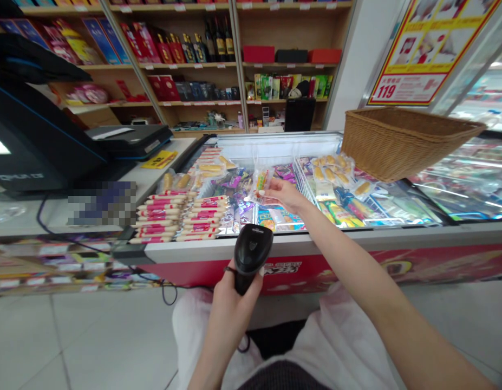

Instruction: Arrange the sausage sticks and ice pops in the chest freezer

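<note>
My left hand (231,306) is closed around the grip of a black handheld barcode scanner (253,250), in front of the chest freezer's front edge. Its rounded head points away from me, toward the freezer. Farther forward, my right hand (286,195) pinches a small clear plastic packet (260,180) with green, yellow and orange contents over the freezer. What exactly is inside the packet is too small to make out. Left of that hand lie rows of pale sausages (204,214) with pink-red labels.
The freezer (311,238) holds colourful wrapped packs behind a white wire divider (303,176). Vacuum-packed corn cobs (334,168) lie on the right, near a wicker basket (409,141). A black scale (43,130) stands on the left counter. A cable (72,241) hangs toward me. Stocked shelves (189,65) line the back.
</note>
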Available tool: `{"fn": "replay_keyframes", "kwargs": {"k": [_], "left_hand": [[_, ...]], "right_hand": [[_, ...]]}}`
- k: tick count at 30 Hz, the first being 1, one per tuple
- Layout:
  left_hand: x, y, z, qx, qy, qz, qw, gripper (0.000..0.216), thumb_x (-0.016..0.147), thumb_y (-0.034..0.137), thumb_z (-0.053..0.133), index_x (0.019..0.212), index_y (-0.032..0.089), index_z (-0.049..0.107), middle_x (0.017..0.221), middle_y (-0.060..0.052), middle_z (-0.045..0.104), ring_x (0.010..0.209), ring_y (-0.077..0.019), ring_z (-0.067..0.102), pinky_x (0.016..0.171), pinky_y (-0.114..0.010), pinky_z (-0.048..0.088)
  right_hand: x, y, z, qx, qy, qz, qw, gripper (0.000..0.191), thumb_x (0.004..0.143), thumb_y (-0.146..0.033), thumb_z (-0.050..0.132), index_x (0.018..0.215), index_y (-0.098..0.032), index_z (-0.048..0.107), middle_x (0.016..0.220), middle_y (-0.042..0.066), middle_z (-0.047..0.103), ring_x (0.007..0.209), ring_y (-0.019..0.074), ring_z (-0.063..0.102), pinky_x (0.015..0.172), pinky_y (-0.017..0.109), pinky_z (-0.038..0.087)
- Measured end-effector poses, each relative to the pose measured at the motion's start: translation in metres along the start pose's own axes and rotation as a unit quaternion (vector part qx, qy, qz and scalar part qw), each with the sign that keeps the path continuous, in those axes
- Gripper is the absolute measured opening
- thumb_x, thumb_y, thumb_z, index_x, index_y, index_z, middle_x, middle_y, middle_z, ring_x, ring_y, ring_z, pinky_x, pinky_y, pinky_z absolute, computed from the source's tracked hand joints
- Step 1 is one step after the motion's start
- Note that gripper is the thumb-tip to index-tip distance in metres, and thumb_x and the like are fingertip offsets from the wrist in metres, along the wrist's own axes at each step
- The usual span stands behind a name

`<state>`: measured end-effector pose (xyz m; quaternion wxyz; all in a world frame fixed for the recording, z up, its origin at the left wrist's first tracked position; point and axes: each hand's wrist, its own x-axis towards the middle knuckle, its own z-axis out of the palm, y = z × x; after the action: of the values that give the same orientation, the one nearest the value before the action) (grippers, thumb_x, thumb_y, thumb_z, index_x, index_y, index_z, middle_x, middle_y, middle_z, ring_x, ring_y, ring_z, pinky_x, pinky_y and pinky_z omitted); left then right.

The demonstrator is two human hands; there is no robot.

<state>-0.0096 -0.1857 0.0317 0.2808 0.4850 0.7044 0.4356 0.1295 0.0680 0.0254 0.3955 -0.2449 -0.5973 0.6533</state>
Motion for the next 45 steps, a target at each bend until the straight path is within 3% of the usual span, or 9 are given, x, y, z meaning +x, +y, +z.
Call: {"fn": "replay_keyframes", "kwargs": {"k": [9,24,28,31,33,35,39,42,45], "left_hand": [[0.007,-0.008,0.001,0.009,0.000,-0.020,1.000,0.036,0.080,0.049,0.067,0.092,0.016,0.069,0.060,-0.002,0.065,0.063,-0.0247,0.065,0.066,-0.032,0.050],[0.004,-0.006,0.000,0.001,0.013,-0.009,1.000,0.029,0.080,0.045,0.066,0.088,0.017,0.067,0.061,-0.002,0.065,0.068,-0.0238,0.065,0.068,-0.030,0.049],[0.003,-0.008,-0.001,-0.006,0.011,-0.015,1.000,0.034,0.079,0.049,0.068,0.089,0.017,0.068,0.060,-0.002,0.065,0.067,-0.0246,0.065,0.068,-0.031,0.050],[0.003,-0.010,-0.003,-0.012,0.010,-0.014,1.000,0.039,0.079,0.053,0.068,0.091,0.016,0.069,0.062,-0.002,0.066,0.069,-0.0256,0.066,0.070,-0.032,0.050],[0.003,-0.012,-0.004,-0.017,0.012,-0.017,1.000,0.042,0.079,0.055,0.069,0.093,0.016,0.069,0.063,-0.002,0.066,0.070,-0.0260,0.066,0.071,-0.032,0.051],[0.003,-0.014,-0.004,-0.021,0.015,-0.018,0.999,0.043,0.078,0.056,0.069,0.094,0.016,0.069,0.065,-0.003,0.068,0.071,-0.0264,0.066,0.071,-0.033,0.051],[0.003,-0.017,-0.003,-0.027,0.000,-0.028,0.999,0.045,0.078,0.057,0.069,0.097,0.016,0.069,0.063,-0.002,0.067,0.067,-0.0262,0.066,0.068,-0.033,0.050],[0.002,-0.017,-0.001,-0.025,-0.007,-0.039,0.999,0.048,0.077,0.058,0.070,0.099,0.016,0.069,0.058,-0.001,0.064,0.061,-0.0257,0.065,0.064,-0.032,0.050],[0.002,-0.016,0.000,-0.025,-0.001,-0.036,0.999,0.048,0.076,0.057,0.070,0.099,0.015,0.070,0.058,-0.002,0.065,0.061,-0.0256,0.065,0.062,-0.032,0.049]], "right_hand": [[-0.003,-0.001,0.000,-0.027,-0.065,0.009,0.997,0.035,0.071,-0.037,0.087,0.098,-0.019,0.075,0.096,0.005,0.077,0.092,0.0218,0.073,0.081,0.038,0.065],[-0.003,0.000,0.001,-0.037,-0.090,0.005,0.995,0.032,0.074,-0.037,0.085,0.099,-0.019,0.075,0.096,0.005,0.077,0.090,0.0205,0.074,0.083,0.038,0.064],[0.002,0.002,0.002,-0.029,-0.041,-0.004,0.999,0.052,0.069,-0.036,0.088,0.114,-0.021,0.068,0.098,0.005,0.077,0.085,0.0201,0.074,0.079,0.036,0.063],[0.005,-0.006,-0.009,-0.070,0.067,-0.056,0.994,0.051,0.064,-0.039,0.089,0.106,-0.021,0.066,0.093,0.004,0.076,0.082,0.0208,0.073,0.072,0.035,0.062],[0.001,-0.019,-0.027,-0.157,0.162,-0.115,0.968,0.041,0.066,-0.041,0.085,0.097,-0.020,0.067,0.091,0.004,0.075,0.083,0.0213,0.072,0.074,0.036,0.060],[-0.008,-0.036,-0.052,-0.283,0.258,-0.170,0.908,0.030,0.072,-0.038,0.079,0.094,-0.019,0.070,0.092,0.005,0.075,0.082,0.0219,0.070,0.080,0.038,0.057],[-0.035,-0.073,-0.113,-0.544,0.408,-0.200,0.705,0.024,0.084,-0.024,0.063,0.104,-0.018,0.074,0.102,0.010,0.074,0.089,0.0260,0.067,0.091,0.041,0.050],[-0.048,-0.087,-0.157,-0.661,0.426,-0.147,0.600,0.030,0.089,-0.021,0.055,0.111,-0.013,0.073,0.112,0.017,0.071,0.106,0.0314,0.062,0.096,0.043,0.046],[-0.051,-0.086,-0.187,-0.727,0.366,-0.059,0.578,0.032,0.095,-0.023,0.049,0.108,-0.008,0.075,0.114,0.022,0.070,0.109,0.0326,0.060,0.097,0.043,0.045]]}}
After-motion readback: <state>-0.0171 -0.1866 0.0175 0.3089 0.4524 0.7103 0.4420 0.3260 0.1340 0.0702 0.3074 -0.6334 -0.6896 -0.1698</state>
